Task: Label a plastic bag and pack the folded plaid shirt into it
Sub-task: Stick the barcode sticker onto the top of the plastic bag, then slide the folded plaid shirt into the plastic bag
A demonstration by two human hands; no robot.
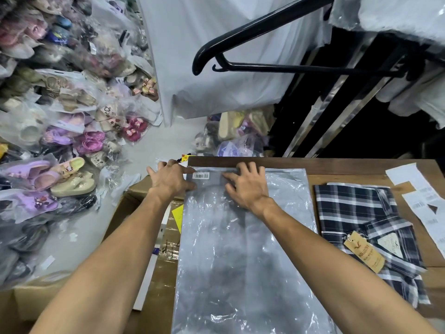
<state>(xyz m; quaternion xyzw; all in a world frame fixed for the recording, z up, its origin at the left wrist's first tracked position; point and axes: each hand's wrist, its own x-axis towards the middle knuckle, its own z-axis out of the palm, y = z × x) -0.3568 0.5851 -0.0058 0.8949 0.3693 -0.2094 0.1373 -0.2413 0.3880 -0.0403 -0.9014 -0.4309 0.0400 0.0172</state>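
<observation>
The clear, thin plastic bag (243, 249) lay flat on the brown wooden table (361, 168), pinned at its labelled top by the left hand (169, 180) and right hand (246, 186), fingers spread. It looked slippery and limp, best gripped at the mouth; the folded dark plaid shirt (361, 225) lay just beside.

Only one bit of text is actually readable here: the tan hang tag (364, 251) on the plaid shirt (356, 213), over at about 4 o'clock, says "HOLLISTER" with a little bird logo above it; the smaller lines under it are too tiny to read. The white sticker (201, 175) on the plastic bag (240, 261), near the top left corner at roughly 11 o'clock, just shows a barcode, digits unreadable. The paper label strips (426, 210) at 3 o'clock have print but it's blurred.
</observation>
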